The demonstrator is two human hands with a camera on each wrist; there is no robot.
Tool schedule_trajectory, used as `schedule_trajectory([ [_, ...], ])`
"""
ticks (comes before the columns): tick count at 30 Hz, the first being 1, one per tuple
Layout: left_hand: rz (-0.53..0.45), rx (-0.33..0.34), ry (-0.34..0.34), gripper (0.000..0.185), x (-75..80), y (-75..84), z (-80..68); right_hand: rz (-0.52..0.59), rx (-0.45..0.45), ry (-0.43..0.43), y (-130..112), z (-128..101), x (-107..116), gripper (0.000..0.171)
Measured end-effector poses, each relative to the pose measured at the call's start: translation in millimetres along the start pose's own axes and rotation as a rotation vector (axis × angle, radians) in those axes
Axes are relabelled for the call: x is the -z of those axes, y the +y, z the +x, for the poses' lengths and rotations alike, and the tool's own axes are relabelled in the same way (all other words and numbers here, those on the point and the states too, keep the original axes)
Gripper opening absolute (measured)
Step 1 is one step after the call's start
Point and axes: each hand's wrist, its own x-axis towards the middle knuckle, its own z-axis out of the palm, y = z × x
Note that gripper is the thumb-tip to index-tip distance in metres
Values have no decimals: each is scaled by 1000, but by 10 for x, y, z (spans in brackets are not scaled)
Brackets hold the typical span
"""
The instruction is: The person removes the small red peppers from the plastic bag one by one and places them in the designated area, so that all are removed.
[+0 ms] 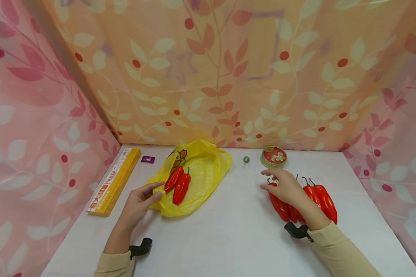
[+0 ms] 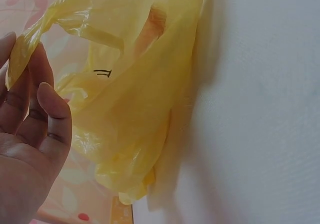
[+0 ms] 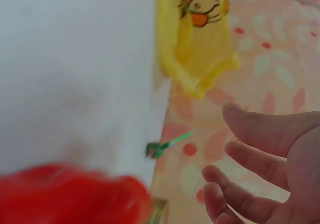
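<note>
1. We see the left hand (image 1: 140, 202) at the near-left edge of the yellow plastic bag (image 1: 201, 173). In the left wrist view its thumb and fingers (image 2: 30, 78) pinch the rim and lift it.

2. Two red peppers (image 1: 178, 184) lie at the bag's mouth, side by side and touching, stems pointing to the far side.

3. On the right, the right hand (image 1: 286, 188) hovers over the pile of red peppers (image 1: 324, 200) on the white bench (image 1: 235, 231). Its fingers are spread and relaxed, and in the right wrist view they curl round nothing. From the head view we cannot tell whether it touches the pile.

4. We judge the bagging partly done: two peppers sit at the bag and several remain in the pile, well apart from it. The blurred red mass in the right wrist view is that pile, seen close.

5. At the far edge sit a round tin (image 1: 274, 156) with a red floral lid and a small green marble (image 1: 246, 159) just left of it.

6. On the far left lie a long yellow box (image 1: 115, 181) and a small purple wrapped sweet (image 1: 147, 159) between it and the bag.

7. Leaf-patterned cloth (image 1: 228, 77) walls the bench on three sides.
</note>
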Motion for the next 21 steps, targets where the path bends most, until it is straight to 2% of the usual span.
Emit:
schedule_trajectory([
  [3, 4, 6, -1, 48, -8, -13, 11, 99, 36, 23, -197, 64, -8, 45],
  [7, 9, 7, 4, 46, -11, -19, 16, 215, 62, -3, -478, 207, -94, 47],
  [14, 13, 5, 8, 46, -16, -23, 20, 327, 134, -66, -836, 572, -361, 49],
  [21, 28, 3, 3, 47, -20, -31, 21, 465, 103, -135, -1151, 903, -697, 48],
])
